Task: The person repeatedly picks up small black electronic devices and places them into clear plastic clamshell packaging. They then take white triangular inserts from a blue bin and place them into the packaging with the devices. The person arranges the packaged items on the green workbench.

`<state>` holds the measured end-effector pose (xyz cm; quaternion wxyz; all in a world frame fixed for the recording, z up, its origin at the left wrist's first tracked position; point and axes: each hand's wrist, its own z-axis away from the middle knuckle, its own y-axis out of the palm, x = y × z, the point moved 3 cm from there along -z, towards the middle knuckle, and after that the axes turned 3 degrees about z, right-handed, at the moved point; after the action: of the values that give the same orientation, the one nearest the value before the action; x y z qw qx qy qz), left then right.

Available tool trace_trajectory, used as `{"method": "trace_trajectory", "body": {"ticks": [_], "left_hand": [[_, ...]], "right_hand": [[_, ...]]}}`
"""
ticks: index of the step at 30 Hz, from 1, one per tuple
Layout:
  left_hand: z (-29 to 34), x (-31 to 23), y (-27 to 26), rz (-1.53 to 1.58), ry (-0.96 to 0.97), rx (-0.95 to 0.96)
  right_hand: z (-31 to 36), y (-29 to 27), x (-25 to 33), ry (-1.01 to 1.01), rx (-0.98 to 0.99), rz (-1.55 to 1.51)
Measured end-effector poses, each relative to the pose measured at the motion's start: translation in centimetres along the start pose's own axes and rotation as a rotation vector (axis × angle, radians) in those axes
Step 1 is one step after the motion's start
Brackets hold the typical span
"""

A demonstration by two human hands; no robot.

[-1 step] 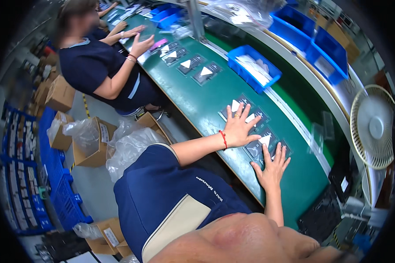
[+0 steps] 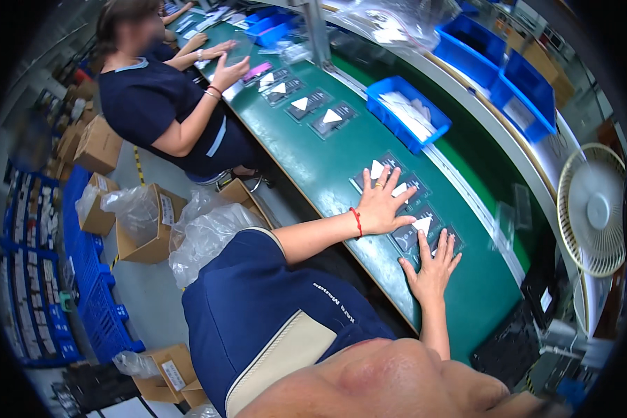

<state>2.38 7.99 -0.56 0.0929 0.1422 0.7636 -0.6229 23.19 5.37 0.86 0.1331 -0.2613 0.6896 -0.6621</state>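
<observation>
My left hand [image 2: 383,207] lies with fingers spread over dark flat packets in clear sleeves, each with a white triangle on it. Under and beside it are a packet [image 2: 377,167] and another with its triangle [image 2: 399,189] partly covered by the fingers. Beside it, nearer to me, my right hand [image 2: 432,268] rests with its fingers stretched out on the lowest packet [image 2: 455,239], mostly hidden. Between the hands a further packet [image 2: 405,240] shows its white triangle. Neither hand grips anything.
Several similar packets [image 2: 333,120] lie farther along the green table [image 2: 306,164]. A blue bin [image 2: 414,132] with white pieces stands on the far side. A fan [image 2: 595,209] is at right. A co-worker [image 2: 164,104] stands at left. Cartons [image 2: 146,233] with plastic bags sit on the floor.
My hands stay in almost the same place on the packets. The view has shifted slightly. The co-worker's hands have moved a little, and a clear sheet now shows by them.
</observation>
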Motion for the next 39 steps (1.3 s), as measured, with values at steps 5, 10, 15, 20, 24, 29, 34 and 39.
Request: {"method": "trace_trajectory", "body": {"ticks": [5,10,15,20,24,29,34,39], "left_hand": [[-1.5,3.0,-0.9,0.005,-0.027,-0.032],[-1.8,5.9,-1.7,-0.027,-0.072,-0.044],[-2.0,7.2,-2.1,0.001,-0.085,-0.091],[-2.4,7.3,-2.0,0.007,-0.076,-0.107],[-2.3,7.3,-2.2,0.017,-0.070,-0.133],[-2.1,6.4,-5.4,0.195,0.020,-0.489],[-3.3,-1.1,-15.3,0.529,0.762,-0.554],[-1.7,-10.1,-21.2,0.631,1.207,-0.679]], "right_hand": [[-3.6,0.2,1.9,-0.019,-0.029,0.006],[-6.3,1.3,4.1,-0.047,-0.049,0.007],[-7.1,1.5,4.7,-0.072,-0.052,-0.010],[-7.0,1.5,4.3,-0.072,-0.032,-0.044],[-7.1,1.6,4.0,-0.083,-0.034,-0.066],[-7.2,1.9,3.9,-0.092,-0.026,-0.062],[-7.3,1.7,3.8,-0.072,-0.031,-0.077],[-7.6,1.0,4.3,-0.108,-0.011,-0.076]]}}
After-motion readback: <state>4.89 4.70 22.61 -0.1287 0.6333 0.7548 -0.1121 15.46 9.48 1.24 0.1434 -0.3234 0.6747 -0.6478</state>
